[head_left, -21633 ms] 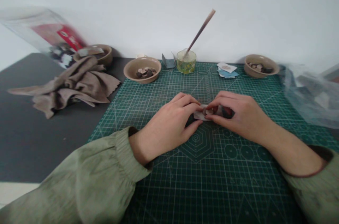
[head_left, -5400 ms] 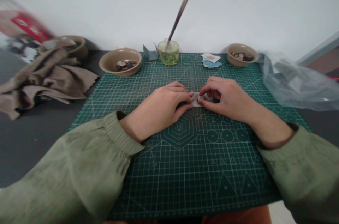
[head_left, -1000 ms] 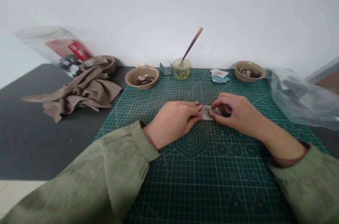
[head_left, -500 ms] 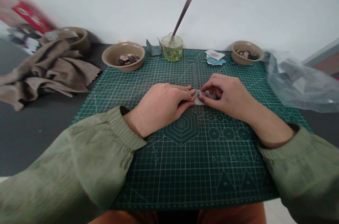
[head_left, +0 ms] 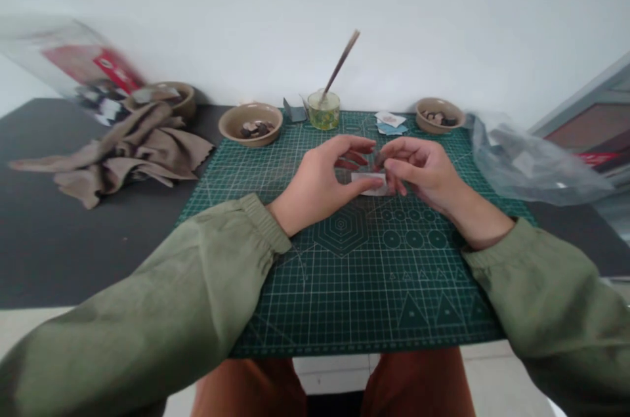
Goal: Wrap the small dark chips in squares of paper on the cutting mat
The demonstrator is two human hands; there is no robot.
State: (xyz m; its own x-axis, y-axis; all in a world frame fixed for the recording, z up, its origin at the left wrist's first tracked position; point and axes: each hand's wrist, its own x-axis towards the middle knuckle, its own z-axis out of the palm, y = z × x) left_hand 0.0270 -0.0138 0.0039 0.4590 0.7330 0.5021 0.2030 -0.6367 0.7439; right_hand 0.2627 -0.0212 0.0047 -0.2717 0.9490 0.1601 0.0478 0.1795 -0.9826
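Observation:
My right hand (head_left: 418, 164) is raised over the mat, thumb and fingers pinching a small dark piece (head_left: 379, 158) whose kind is too blurred to tell. Facing it from the left is my left hand (head_left: 325, 174), its thumb spread well apart from the fingers and nothing visibly in its grasp. Beneath both hands a small white paper (head_left: 361, 178) lies on the green cutting mat (head_left: 354, 299). My left thumb is over this paper; whether it touches cannot be seen.
Along the back stand a left bowl (head_left: 226, 125) and a right bowl (head_left: 420, 116) of small pieces, and a yellow-green jar (head_left: 323, 116) with thin sticks. Paper cards (head_left: 391, 128) lie between. A brown cloth (head_left: 142, 148) is at left, a clear plastic bag (head_left: 522, 164) at right.
Both hands have lifted off the paper. My left hand has opened out, thumb away from fingers, and my right hand has turned upward with a small dark piece. The view has shifted.

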